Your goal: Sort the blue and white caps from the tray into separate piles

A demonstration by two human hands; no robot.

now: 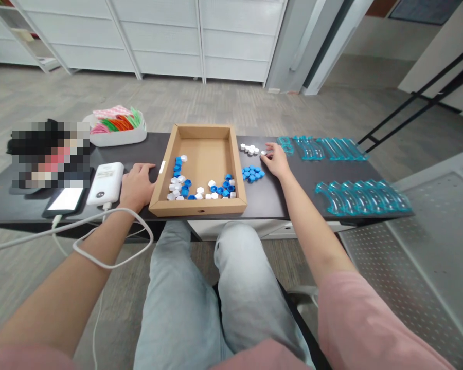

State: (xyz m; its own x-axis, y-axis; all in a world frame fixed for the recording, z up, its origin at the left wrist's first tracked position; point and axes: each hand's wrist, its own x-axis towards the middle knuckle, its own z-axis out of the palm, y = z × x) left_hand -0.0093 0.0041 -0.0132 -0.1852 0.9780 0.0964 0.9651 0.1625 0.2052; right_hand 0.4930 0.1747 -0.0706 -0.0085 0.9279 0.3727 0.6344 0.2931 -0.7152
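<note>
White piece [263, 153] is near the table's [272, 198] far edge, right hand [277, 160] fingers look clamped on it, kinda tiny to see. White pile [250, 149] is just left, blue pile [253, 173] nearer the front edge, then the box [198, 206] at that edge. Left hand [136, 186] rests beside it, can't tell its finger spread.

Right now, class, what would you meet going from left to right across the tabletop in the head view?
Phone, white power bank, left hand, cardboard tray, group of blue pieces, right hand, front row of clear teal pieces.
</note>
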